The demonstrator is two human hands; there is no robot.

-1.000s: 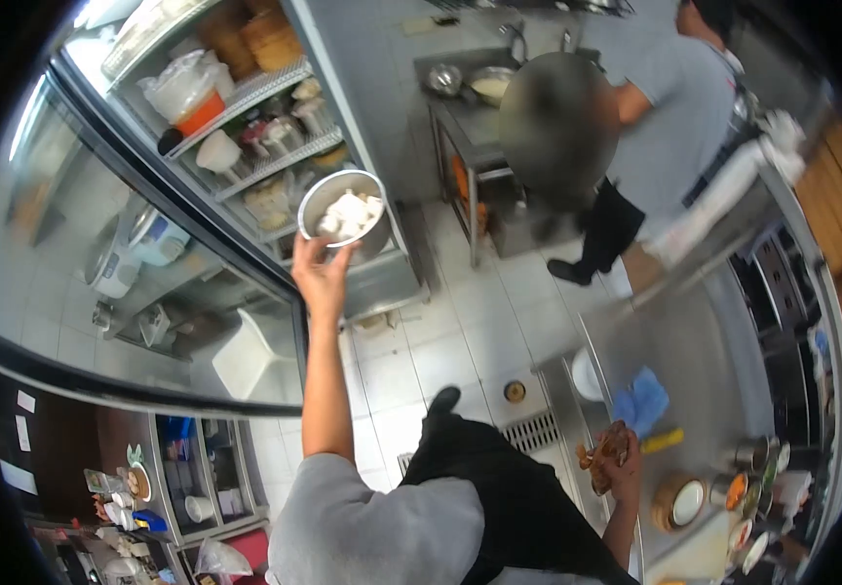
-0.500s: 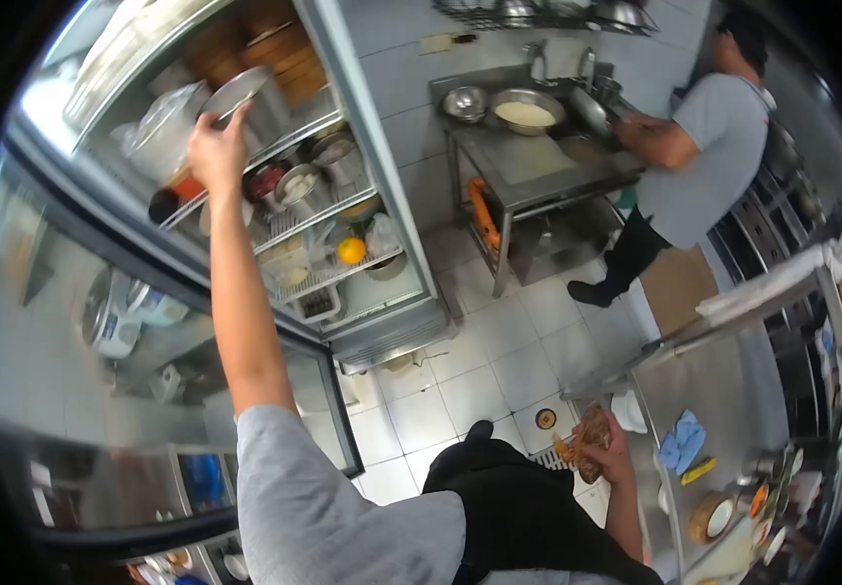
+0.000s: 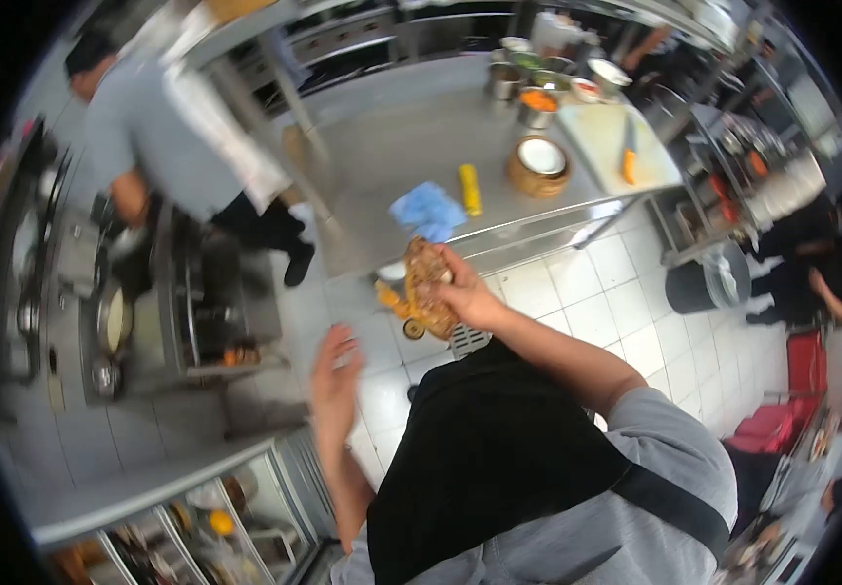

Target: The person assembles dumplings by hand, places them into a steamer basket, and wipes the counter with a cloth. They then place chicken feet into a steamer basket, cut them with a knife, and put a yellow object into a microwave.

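My right hand (image 3: 467, 292) is closed around a brown, mottled food-like lump (image 3: 431, 288), with an orange-yellow piece (image 3: 394, 300) hanging from its left side. I cannot make out exactly what the lump is. It is held in front of the steel table's near edge, just below a crumpled blue cloth (image 3: 428, 210). My left hand (image 3: 336, 380) is raised over the floor to the left, slightly blurred, fingers stretched and nothing in it. The fridge (image 3: 246, 487) stands at the lower left, with an orange fruit (image 3: 221, 523) on one shelf.
On the steel table (image 3: 372, 146) are a yellow packet (image 3: 470, 189), a bamboo steamer (image 3: 538, 180) with a white bowl, several small containers, and a cutting board (image 3: 606, 136) with an orange-handled knife (image 3: 629, 156). A co-worker (image 3: 177, 127) stands by the sink. A grey bin (image 3: 708, 283) is at right.
The view has swung right, from the fridge to the steel table. My left hand has come away from the metal container inside the fridge. My right hand still holds the brown lump.
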